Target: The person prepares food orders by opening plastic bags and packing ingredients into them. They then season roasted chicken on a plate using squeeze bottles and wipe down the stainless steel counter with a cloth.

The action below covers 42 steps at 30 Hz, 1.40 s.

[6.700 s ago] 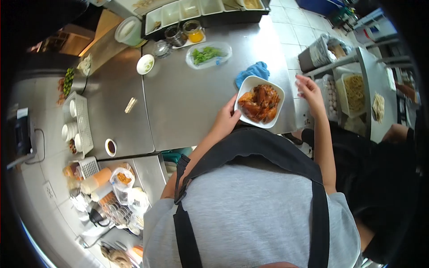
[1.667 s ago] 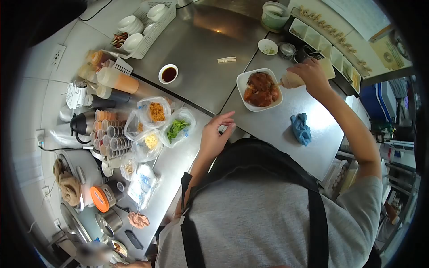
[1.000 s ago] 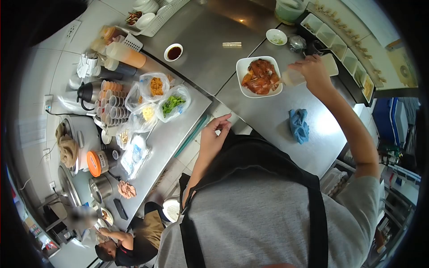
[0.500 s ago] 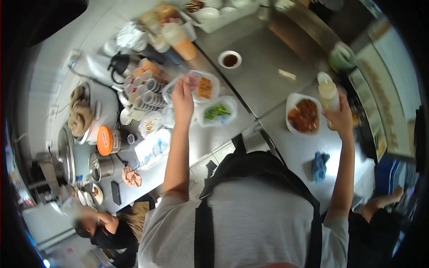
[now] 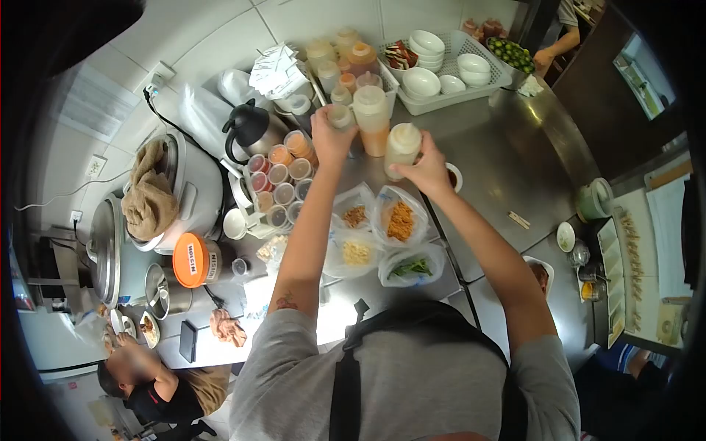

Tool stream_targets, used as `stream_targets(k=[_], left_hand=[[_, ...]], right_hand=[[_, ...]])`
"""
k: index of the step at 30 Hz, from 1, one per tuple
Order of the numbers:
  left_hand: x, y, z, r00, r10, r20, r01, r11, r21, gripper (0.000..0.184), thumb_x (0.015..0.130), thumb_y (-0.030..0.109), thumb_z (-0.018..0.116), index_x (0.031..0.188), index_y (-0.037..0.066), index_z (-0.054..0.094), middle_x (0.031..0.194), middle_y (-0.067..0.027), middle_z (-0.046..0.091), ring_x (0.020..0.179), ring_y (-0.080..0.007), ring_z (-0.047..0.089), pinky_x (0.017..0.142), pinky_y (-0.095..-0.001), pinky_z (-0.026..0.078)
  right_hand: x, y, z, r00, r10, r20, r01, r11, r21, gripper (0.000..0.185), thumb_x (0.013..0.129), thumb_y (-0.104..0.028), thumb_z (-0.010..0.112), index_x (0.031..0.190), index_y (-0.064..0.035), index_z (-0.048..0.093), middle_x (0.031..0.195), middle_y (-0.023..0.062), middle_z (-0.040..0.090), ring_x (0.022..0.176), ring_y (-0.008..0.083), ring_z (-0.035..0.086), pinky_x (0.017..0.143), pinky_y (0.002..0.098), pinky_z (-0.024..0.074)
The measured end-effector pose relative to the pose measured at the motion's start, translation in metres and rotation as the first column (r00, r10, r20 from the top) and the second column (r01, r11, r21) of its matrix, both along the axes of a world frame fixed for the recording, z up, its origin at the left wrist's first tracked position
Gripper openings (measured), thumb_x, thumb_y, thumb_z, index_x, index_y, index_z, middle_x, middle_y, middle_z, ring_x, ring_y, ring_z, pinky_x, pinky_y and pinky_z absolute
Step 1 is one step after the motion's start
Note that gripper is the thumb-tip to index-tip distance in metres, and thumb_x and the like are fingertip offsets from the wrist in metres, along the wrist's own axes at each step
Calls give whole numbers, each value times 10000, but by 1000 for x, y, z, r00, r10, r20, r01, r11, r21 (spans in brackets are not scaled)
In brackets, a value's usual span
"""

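Note:
My right hand [image 5: 429, 175] is wrapped around a squeeze bottle [image 5: 404, 147] with pale contents, held upright above the counter. My left hand [image 5: 332, 138] grips a small clear container [image 5: 340, 117], whose lower part is hidden by the fingers. Between the two hands stands a larger squeeze bottle [image 5: 372, 121] with orange sauce. Below them are plastic-lined tubs holding orange crumbs [image 5: 401, 220], pale chopped bits [image 5: 357, 253], brown bits [image 5: 354, 216] and green leaves [image 5: 412, 269]. A dish of dark sauce [image 5: 454, 176] is partly behind my right hand.
Lidded sauce cups [image 5: 283, 176] stack left of my left arm, beside a black-lidded jug [image 5: 254, 132]. White bowls [image 5: 423, 84] fill a basket [image 5: 419, 109] at the back. A tray of red food [image 5: 543, 278] sits past my right forearm. Another person [image 5: 169, 382] is at lower left.
My right hand has carried the squeeze bottle from the right counter to the back middle. My left hand has moved from the food tubs up to the bottles and now grips a clear container.

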State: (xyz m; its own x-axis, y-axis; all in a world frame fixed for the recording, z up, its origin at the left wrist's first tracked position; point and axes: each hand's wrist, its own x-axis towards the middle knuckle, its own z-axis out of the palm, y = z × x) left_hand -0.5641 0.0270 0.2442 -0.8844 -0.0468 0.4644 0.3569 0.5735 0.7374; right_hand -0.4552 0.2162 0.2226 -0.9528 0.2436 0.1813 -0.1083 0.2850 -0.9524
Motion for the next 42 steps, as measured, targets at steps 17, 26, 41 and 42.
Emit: stream_targets(k=[17,26,41,42], left_hand=[[103,-47,182,979,-34,-201,51,995,81,974,585,102,812,1431,62,329,978,-132,640,850,-215,667,690,-316,551],[253,61,164,762,-641,-98,646,738,194,1153,571,87,838,1505,33,164,1014,-132,640,912,-211,655,774,-321,552],[412,137,40,251,-903,349,921,334,203,477,801,84,721,1257,101,582,1018,-114,641,898,-204,655,777,-312,510],[414,134,27,275,-891,360,900,371,228,463,800,79,718,1245,97,592,987,-112,650,879,-205,658,771,-309,509]], right_hand=[[6,-78,35,986,106,132,-141,945,294,940,634,-260,851,1407,-81,348,1319,194,518,1176,370,528,975,406,441],[208,7,121,909,13,-417,103,961,256,832,680,-165,758,1415,-83,376,1333,146,503,1160,355,517,978,419,425],[481,211,58,829,-555,69,216,431,876,803,571,92,645,1283,-274,583,1086,72,580,1022,292,534,914,411,437],[486,215,54,838,-539,84,185,425,886,796,573,101,633,1277,-267,591,1074,75,583,1027,294,533,918,413,435]])
